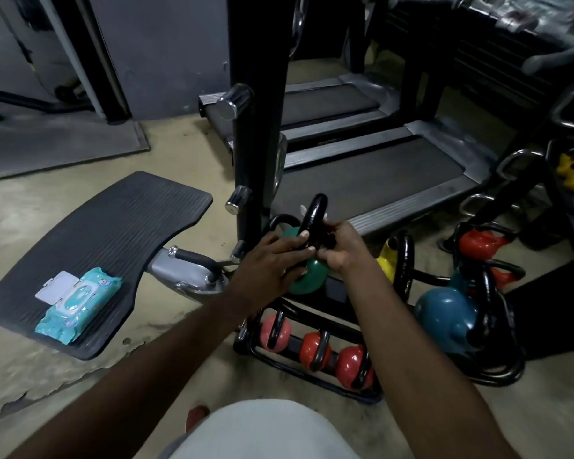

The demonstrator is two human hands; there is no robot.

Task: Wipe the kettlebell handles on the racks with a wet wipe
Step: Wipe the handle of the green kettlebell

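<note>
A green kettlebell (307, 279) with a black handle (315, 213) is held up over the low rack (299, 366) in the middle of the view. My left hand (272, 260) grips it where the handle meets the green body, thumb underneath. My right hand (340, 248) is curled round the handle's right side. A white wet wipe (303, 210) peeks out behind the handle, most of it hidden by my fingers. The teal wipes pack (77, 304) lies with its lid flipped up on a black ribbed mat (106, 233) at the left.
A pink kettlebell (274, 332) and two red kettlebells (352, 361) sit in the rack below. Yellow (386, 260), blue (444, 319) and orange (478, 243) kettlebells stand to the right. A black upright post (256, 144) and treadmills (371, 180) lie behind. My knee (259, 432) is at the bottom.
</note>
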